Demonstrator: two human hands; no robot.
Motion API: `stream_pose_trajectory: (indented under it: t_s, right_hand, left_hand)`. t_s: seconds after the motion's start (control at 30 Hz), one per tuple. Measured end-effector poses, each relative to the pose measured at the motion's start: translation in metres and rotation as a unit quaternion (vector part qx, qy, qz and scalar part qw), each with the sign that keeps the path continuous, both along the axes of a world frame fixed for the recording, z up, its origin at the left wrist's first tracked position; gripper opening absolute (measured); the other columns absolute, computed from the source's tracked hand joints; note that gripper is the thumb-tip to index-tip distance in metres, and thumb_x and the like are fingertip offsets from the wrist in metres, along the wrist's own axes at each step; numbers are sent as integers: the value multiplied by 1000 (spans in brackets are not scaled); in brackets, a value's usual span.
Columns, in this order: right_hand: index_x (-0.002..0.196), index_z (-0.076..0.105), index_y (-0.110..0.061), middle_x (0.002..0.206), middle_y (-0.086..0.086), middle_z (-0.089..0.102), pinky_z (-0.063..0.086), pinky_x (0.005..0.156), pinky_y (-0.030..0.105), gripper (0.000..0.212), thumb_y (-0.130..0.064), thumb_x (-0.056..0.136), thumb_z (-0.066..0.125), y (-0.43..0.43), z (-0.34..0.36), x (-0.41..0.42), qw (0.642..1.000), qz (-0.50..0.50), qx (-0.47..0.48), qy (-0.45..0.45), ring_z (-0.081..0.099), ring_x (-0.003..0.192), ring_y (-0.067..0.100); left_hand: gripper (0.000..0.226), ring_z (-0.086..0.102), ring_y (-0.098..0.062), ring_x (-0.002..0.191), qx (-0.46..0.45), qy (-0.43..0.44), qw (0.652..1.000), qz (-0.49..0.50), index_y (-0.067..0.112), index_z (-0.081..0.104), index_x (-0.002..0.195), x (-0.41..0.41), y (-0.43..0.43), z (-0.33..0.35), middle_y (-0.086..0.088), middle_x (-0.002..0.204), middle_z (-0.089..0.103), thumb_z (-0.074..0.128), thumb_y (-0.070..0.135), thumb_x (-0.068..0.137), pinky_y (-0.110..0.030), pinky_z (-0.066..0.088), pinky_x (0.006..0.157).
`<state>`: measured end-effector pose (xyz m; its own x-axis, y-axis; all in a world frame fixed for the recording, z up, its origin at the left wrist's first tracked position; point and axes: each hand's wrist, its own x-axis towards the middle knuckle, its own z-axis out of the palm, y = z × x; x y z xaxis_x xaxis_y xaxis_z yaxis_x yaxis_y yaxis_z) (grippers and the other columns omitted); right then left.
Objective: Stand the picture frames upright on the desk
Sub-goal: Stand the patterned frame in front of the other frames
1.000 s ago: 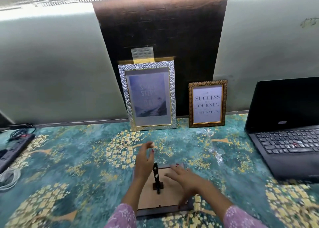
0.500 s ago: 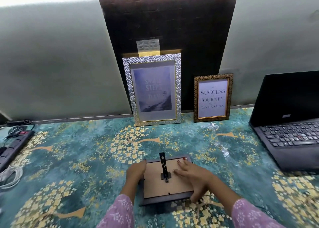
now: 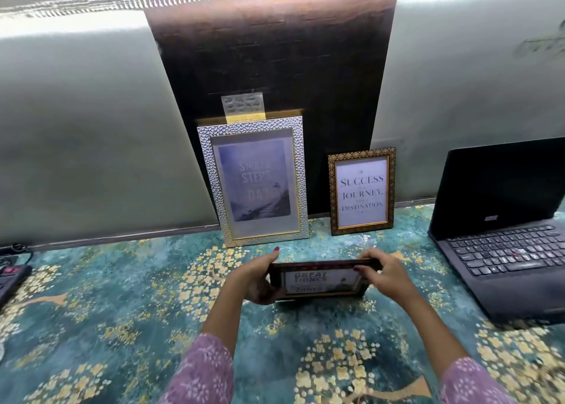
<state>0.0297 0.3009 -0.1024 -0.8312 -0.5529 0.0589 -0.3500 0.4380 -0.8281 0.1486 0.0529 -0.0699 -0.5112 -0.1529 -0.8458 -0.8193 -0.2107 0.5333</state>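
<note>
Now dark frame [image 3: 321, 279] sideways (print facing viewer)

Worktop [image 3: 122, 327]: large frame [image 3: 253, 182] upper centre, leaning on the wall [image 3: 76, 146]; small frame [image 3: 361, 191] just right of it. Laptop [image 3: 504, 244] at right edge. Power strip [image 3: 10, 281] at left edge. Third frame [image 3: 321, 279] at centre, before the large frame, between left hand [image 3: 256, 281] and right hand [image 3: 386, 273].

An open black laptop [image 3: 504, 244] is seen to the right of the hands, its keyboard facing up. A power strip [image 3: 10, 281] with cables is noted far to their left. A dark wall panel [image 3: 272, 52] is observed beyond them.
</note>
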Motion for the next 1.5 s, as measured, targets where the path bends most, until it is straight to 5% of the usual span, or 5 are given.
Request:
stream_pose_trajectory:
  t_s: [0.4,0.7,1.07,1.2,1.5]
  right_hand:
    - [98,58,-13,89,5,60,43,68,19,14,-9,85,59,46,21,-96,998,-46,37,9,56,84,20]
    - [136,24,-17,94,25,65,40,58,33,54,-22,90,53,49,-1,-102,995,-73,66,-14,63,76,36]
    - [140,12,-32,59,16,50,32,46,28,66,-11,90,50,40,-16,-85,998,-17,47,-39,46,45,24]
    - [142,8,-34,117,12,51,51,75,47,75,0,89,48,42,-7,-71,995,-39,-30,-81,59,88,26]
    - [112,48,-13,123,15,58,44,81,34,20,-13,92,48,41,-6,-65,972,-82,-17,-220,53,101,22]
  left_hand:
    - [46,39,-15,52,-357,238,900,-78,13,43,57,-90,73,-21,-2,53,41,47,46,89,-28,23,48]
    - [35,60,-42,101,-317,252,914,31,14,55,84,-104,106,-31,-32,107,64,33,38,96,-36,43,65]
    - [35,47,-15,57,-347,266,892,117,10,55,76,-77,95,-48,1,58,49,37,31,96,-19,32,47]
    - [36,47,-13,57,-294,246,919,93,12,55,76,-68,94,-48,0,61,51,34,32,97,-27,32,54]
    - [36,51,-14,65,-284,223,926,108,13,58,86,-56,105,-46,-2,71,57,31,34,97,-26,36,57]
